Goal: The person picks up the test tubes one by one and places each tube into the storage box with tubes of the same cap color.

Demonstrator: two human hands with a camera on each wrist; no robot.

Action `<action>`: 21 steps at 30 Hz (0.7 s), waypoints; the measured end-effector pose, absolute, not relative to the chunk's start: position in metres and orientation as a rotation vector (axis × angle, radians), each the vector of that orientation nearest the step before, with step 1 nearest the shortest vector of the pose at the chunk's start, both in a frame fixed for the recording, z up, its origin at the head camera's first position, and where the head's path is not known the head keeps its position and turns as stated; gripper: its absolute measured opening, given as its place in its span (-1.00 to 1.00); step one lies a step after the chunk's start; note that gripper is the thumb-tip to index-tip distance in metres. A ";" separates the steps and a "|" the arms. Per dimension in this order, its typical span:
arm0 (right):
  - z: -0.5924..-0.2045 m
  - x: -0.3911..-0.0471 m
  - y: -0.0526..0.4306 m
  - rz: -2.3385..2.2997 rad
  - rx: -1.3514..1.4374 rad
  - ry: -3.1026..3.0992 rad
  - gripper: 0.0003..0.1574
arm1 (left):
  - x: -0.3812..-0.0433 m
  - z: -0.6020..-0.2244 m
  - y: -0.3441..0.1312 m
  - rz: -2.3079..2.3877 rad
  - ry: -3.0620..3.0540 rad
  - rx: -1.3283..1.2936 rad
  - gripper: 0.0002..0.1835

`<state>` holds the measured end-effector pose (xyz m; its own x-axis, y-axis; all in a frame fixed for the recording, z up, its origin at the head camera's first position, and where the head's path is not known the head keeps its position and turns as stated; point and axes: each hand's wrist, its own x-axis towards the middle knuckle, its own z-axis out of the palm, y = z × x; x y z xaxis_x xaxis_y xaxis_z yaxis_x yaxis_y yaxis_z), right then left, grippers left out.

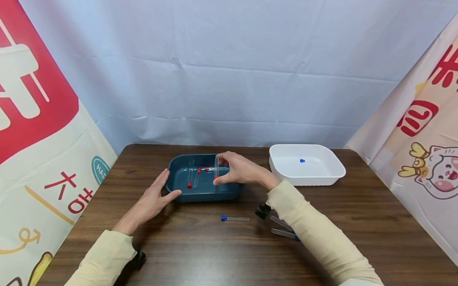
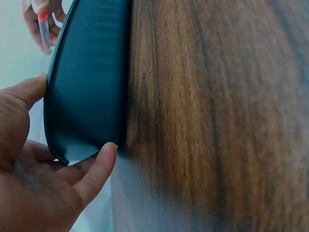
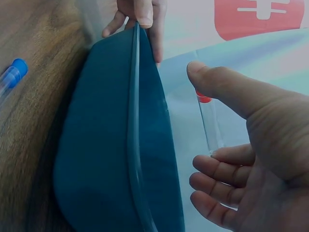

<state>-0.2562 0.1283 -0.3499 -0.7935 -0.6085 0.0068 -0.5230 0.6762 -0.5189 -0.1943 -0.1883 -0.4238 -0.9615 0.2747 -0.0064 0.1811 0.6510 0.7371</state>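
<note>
Above the dark teal basin (image 1: 204,196), my right hand (image 1: 243,169) pinches a clear test tube (image 3: 209,123) with a red cap between thumb and index finger. The tube stands nearly upright, cap end down in the head view; the other fingers curl loosely. At the basin's left end my left hand (image 1: 152,200) touches its near left corner, thumb on the rim and the extended fingers along the outer wall. Three red-capped test tubes (image 1: 197,178) lie on the basin floor, one partly behind the held tube.
A white basin (image 1: 286,178) at the back right holds one blue-capped tube (image 1: 302,161). Another blue-capped tube (image 1: 235,219) lies on the table in front of the teal basin. More tubes (image 1: 284,232) lie partly hidden by the right sleeve. A pale curtain (image 1: 232,79) hangs behind the table.
</note>
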 end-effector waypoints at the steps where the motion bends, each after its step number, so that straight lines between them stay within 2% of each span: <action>1: -0.351 -0.257 0.127 -0.774 -0.925 2.713 0.13 | -0.194 -0.424 -0.188 1.207 2.746 0.381 0.00; 21: -0.374 -0.272 0.108 -0.727 -0.948 2.646 0.11 | -0.195 -0.424 -0.187 1.204 2.747 0.371 -0.01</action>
<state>-0.2724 0.1080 -0.3737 -0.7617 -0.6457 -0.0538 -0.5274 0.6662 -0.5273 -0.1946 -0.1874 -0.4239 -0.9628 0.2699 -0.0109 0.1749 0.6538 0.7362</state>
